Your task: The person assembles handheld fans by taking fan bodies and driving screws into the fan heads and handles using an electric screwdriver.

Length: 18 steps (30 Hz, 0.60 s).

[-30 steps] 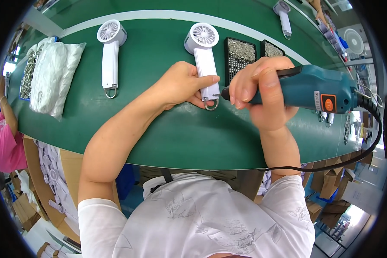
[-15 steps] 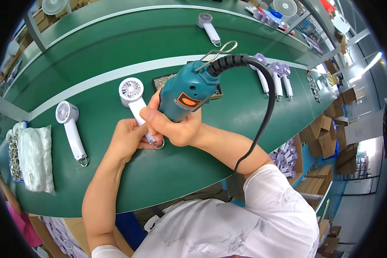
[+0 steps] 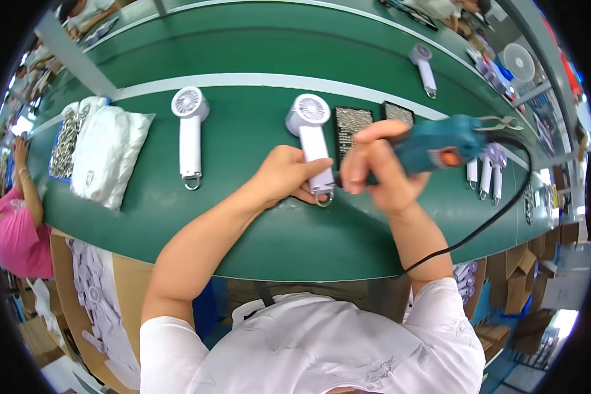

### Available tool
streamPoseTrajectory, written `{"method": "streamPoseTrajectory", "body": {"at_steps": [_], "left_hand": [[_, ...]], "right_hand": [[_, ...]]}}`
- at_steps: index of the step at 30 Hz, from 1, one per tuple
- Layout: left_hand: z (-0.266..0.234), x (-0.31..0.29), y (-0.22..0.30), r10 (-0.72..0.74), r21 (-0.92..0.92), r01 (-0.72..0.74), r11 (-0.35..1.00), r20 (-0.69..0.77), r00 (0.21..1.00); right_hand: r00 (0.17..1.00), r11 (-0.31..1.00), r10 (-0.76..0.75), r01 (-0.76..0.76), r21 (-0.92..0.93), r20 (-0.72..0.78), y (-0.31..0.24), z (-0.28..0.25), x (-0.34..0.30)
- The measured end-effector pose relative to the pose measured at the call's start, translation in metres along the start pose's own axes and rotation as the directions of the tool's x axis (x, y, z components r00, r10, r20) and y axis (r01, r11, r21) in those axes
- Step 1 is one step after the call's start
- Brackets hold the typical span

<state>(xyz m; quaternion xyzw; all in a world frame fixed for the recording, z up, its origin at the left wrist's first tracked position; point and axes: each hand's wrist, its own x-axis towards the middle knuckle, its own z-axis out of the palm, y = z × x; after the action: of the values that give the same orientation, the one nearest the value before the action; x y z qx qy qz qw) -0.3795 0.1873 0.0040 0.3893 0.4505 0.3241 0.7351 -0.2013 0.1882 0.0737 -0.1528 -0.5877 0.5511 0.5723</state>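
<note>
On the green bench, my left hand (image 3: 285,174) is closed round the lower handle of a white handheld fan (image 3: 314,141). The fan lies with its round grille pointing away from me and a metal ring at its near end. My right hand (image 3: 386,167), slightly blurred, grips a teal electric screwdriver (image 3: 433,146) tipped nearly level, its hook and black cable to the right. The tool's front end is close to the fan handle; whether they touch, I cannot tell. A second white fan (image 3: 190,141) lies to the left, apart from my hands.
Two black trays of small screws (image 3: 353,123) sit beyond my right hand. A bagged bundle (image 3: 108,154) and a blue tray of metal clips (image 3: 64,148) stand left. Several fans (image 3: 486,174) lie right, and another (image 3: 425,71) farther back. A co-worker in pink (image 3: 21,230) is at far left.
The screwdriver has swung from above the fan handle to its right and tipped from steep to nearly level. The whole view has shifted, and my left hand still holds the fan.
</note>
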Motion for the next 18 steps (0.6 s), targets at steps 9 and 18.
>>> {"method": "streamPoseTrajectory", "body": {"at_steps": [9,18], "left_hand": [[-0.001,-0.005,-0.004,0.203,0.395,-0.118,0.911,-0.179,0.963],[-0.010,-0.020,0.007,0.926,0.967,-0.237,0.095,0.002,0.378]], "right_hand": [[0.952,0.982,-0.170,0.143,0.124,0.253,-0.008,-0.002,0.013],[0.844,0.812,0.368,-0.496,-0.307,-0.389,-0.023,-0.005,0.038]]}}
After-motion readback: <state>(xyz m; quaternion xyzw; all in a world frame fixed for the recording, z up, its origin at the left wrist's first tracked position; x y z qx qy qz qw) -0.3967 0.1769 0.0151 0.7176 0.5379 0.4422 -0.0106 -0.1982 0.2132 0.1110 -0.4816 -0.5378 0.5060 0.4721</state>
